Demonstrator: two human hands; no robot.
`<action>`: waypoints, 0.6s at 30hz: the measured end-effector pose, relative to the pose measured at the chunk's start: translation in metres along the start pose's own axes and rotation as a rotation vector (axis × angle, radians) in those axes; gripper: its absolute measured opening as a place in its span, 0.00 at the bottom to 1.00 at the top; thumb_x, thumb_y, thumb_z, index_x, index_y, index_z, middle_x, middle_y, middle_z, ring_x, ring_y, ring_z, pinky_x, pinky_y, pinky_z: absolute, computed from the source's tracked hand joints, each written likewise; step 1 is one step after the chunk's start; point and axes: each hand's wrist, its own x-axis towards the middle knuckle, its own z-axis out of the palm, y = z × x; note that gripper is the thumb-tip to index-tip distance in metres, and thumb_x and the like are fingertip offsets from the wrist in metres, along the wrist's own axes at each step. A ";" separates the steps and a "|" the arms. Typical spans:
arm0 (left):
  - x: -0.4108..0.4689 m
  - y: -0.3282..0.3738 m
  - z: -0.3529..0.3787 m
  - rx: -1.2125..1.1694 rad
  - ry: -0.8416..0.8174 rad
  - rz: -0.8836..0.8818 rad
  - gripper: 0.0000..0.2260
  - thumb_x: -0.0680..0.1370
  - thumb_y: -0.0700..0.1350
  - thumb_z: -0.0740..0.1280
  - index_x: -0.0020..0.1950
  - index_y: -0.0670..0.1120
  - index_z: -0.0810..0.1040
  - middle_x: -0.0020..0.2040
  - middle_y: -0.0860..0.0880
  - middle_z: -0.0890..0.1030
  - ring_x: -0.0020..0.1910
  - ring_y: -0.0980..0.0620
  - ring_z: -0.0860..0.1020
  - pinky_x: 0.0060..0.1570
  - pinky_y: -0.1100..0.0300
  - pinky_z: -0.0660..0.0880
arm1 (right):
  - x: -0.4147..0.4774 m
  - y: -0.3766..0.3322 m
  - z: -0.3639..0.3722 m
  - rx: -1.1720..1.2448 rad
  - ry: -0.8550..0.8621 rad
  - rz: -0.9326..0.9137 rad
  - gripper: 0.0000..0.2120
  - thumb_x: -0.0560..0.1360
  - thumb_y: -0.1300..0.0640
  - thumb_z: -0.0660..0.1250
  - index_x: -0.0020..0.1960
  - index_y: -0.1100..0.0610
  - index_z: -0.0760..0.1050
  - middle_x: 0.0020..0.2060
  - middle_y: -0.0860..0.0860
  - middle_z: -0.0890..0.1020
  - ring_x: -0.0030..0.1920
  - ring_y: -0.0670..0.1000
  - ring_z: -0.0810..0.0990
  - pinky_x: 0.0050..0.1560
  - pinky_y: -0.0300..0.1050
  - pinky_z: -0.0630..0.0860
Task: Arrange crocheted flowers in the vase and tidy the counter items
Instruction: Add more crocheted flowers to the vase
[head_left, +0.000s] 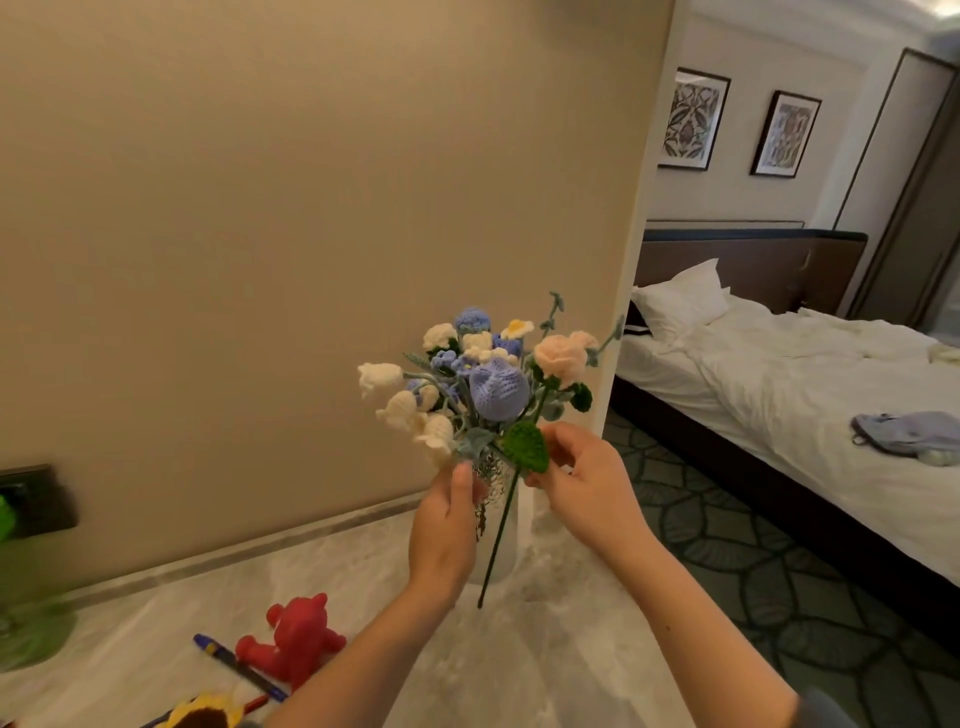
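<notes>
While the left hand (444, 535) grips the vase (506, 540), the right hand (582, 488) pinches the light, floppy flower (563, 353) by its stiffer stem (498, 535).

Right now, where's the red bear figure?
In the head view, the red bear figure lies on the marble counter, lower left, just right of the blue pen and left of the left forearm.

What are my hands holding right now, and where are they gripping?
The left hand grips the vase near its top. The right hand pinches the peach flower's stem by its green leaf.
</notes>
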 end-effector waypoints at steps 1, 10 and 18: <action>0.002 0.002 0.001 -0.007 -0.031 -0.022 0.29 0.69 0.74 0.52 0.51 0.53 0.77 0.46 0.52 0.82 0.48 0.52 0.80 0.53 0.40 0.76 | 0.000 0.000 0.001 -0.007 0.004 0.009 0.04 0.76 0.56 0.70 0.43 0.48 0.80 0.35 0.45 0.83 0.37 0.45 0.80 0.41 0.47 0.79; 0.006 0.029 0.005 -0.119 -0.180 -0.059 0.15 0.82 0.56 0.55 0.61 0.48 0.68 0.55 0.48 0.80 0.56 0.53 0.79 0.62 0.47 0.74 | -0.005 0.003 0.000 -0.016 0.166 -0.085 0.05 0.77 0.59 0.67 0.43 0.52 0.77 0.34 0.49 0.81 0.36 0.50 0.80 0.38 0.50 0.76; 0.023 0.033 0.007 0.204 -0.346 0.192 0.18 0.82 0.41 0.55 0.71 0.53 0.71 0.65 0.56 0.75 0.64 0.63 0.70 0.67 0.64 0.65 | 0.000 -0.024 -0.019 0.132 0.496 -0.327 0.09 0.75 0.50 0.63 0.37 0.51 0.71 0.27 0.47 0.75 0.27 0.55 0.74 0.26 0.51 0.70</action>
